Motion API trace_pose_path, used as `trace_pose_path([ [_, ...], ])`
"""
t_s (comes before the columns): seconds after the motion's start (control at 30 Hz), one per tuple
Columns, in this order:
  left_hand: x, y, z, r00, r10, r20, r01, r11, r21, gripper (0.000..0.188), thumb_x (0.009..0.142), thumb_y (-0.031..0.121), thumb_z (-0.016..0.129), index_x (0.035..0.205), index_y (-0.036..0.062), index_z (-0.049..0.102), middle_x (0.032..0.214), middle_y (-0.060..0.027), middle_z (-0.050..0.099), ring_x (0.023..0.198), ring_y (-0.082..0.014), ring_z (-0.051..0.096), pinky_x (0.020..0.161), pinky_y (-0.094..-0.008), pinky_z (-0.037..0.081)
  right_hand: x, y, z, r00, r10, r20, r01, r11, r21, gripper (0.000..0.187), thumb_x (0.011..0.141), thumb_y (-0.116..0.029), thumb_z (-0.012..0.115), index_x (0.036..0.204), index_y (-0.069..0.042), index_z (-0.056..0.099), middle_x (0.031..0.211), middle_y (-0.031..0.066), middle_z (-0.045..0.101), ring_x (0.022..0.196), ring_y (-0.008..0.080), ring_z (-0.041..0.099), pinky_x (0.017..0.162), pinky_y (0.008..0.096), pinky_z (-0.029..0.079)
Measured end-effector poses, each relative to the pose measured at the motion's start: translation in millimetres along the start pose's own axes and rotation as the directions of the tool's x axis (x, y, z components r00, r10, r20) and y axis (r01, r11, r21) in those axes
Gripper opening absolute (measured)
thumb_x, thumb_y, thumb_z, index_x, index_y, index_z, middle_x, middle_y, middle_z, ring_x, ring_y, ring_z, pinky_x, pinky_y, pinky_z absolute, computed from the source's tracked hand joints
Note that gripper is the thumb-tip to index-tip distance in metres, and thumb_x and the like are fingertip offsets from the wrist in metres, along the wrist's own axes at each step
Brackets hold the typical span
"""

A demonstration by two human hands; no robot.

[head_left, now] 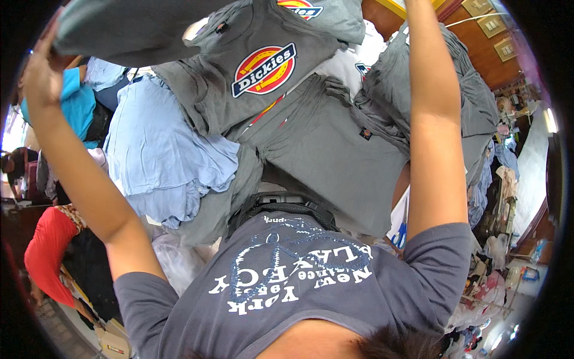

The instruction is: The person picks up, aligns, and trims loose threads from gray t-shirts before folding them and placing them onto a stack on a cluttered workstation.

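Note:
At the upper left, my left hand [45,75] is closed at the edge of a raised dark grey piece of cloth [131,33]; its fingertips are partly hidden. The cloth stretches across the top of the view. Beneath it lies a dark grey T-shirt [209,90] with a red, yellow and blue printed emblem on the chest. Grey shorts [341,167] with a small dark label spread out nearer to me, over my lap. My right forearm [435,90] reaches up past the top edge, so my right hand is out of view.
Light blue garments [161,149] heap up on the left, and grey garments [442,66] pile on the right. A white garment [353,60] shows between the grey ones. People in teal [81,105] and red [51,251] clothing are close by on the left.

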State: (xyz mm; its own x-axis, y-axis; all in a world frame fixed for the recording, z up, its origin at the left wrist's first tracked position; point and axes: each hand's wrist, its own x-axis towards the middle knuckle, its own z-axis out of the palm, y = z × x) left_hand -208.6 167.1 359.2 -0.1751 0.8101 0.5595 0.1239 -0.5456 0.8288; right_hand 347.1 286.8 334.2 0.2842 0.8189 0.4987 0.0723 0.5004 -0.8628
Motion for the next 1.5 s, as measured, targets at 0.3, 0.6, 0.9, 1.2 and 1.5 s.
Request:
trace_pose_path([
  [0.3, -197.8, -140.5, 71.5, 0.783, -0.564, 0.263, 0.478, 0.815, 0.326, 0.027, 0.075, 0.012, 0.06, 0.101, 0.0048, 0.057, 0.093, -0.0052, 0.053, 0.072, -0.0098, 0.05, 0.065, -0.0236, 0.042, -142.5, 169.8, -67.7, 0.984, 0.179, 0.004, -0.153, 0.851, -0.501, 0.021, 0.07, -0.01, 0.057, 0.09, -0.004, 0.057, 0.075, 0.0069, 0.058, 0.056, 0.0153, 0.054, 0.053, 0.0263, 0.044],
  [0.6, -302.0, -143.0, 178.7, 0.78, 0.004, 0.626, -0.383, 0.794, 0.472, 0.013, 0.071, 0.01, 0.059, 0.083, 0.0057, 0.055, 0.082, -0.0108, 0.049, 0.082, -0.0271, 0.048, 0.068, -0.0363, 0.039, -442.3, 75.8, -139.3, 0.858, 0.505, -0.095, -0.431, 0.607, -0.668, 0.019, 0.073, -0.008, 0.058, 0.091, -0.003, 0.057, 0.083, 0.0066, 0.06, 0.077, 0.0162, 0.056, 0.07, 0.0263, 0.043],
  [0.9, -350.9, -149.5, 198.2, 0.587, -0.295, 0.754, -0.592, 0.479, 0.648, 0.021, 0.066, 0.019, 0.064, 0.079, 0.0062, 0.053, 0.092, -0.0087, 0.046, 0.088, -0.0281, 0.044, 0.065, -0.0387, 0.041, -630.8, -20.1, -172.4, 0.745, 0.364, -0.559, -0.627, 0.098, -0.773, 0.032, 0.066, -0.018, 0.067, 0.091, -0.005, 0.051, 0.088, 0.0132, 0.051, 0.084, 0.0324, 0.05, 0.07, 0.0394, 0.041],
  [1.2, -341.4, -138.9, 180.4, 0.551, -0.276, 0.788, -0.42, 0.723, 0.548, 0.014, 0.069, 0.013, 0.059, 0.074, 0.0053, 0.048, 0.075, -0.0105, 0.049, 0.071, -0.0265, 0.051, 0.06, -0.0353, 0.04, -644.9, -17.4, -141.9, 0.834, 0.146, -0.532, -0.518, -0.122, -0.847, 0.023, 0.074, -0.017, 0.059, 0.093, -0.009, 0.048, 0.077, 0.011, 0.051, 0.072, 0.0303, 0.054, 0.059, 0.0372, 0.043],
  [1.5, -239.9, -46.4, 162.4, 0.77, -0.163, 0.617, 0.118, 0.986, 0.114, 0.007, 0.081, 0.002, 0.048, 0.076, 0.0046, 0.043, 0.067, -0.0019, 0.05, 0.054, -0.0083, 0.053, 0.047, -0.0175, 0.036, -576.8, -126.0, -176.0, 0.663, -0.008, -0.749, -0.566, 0.649, -0.508, 0.01, 0.078, -0.012, 0.057, 0.082, -0.006, 0.05, 0.063, -0.0042, 0.044, 0.055, 0.0043, 0.038, 0.049, 0.0199, 0.033],
])
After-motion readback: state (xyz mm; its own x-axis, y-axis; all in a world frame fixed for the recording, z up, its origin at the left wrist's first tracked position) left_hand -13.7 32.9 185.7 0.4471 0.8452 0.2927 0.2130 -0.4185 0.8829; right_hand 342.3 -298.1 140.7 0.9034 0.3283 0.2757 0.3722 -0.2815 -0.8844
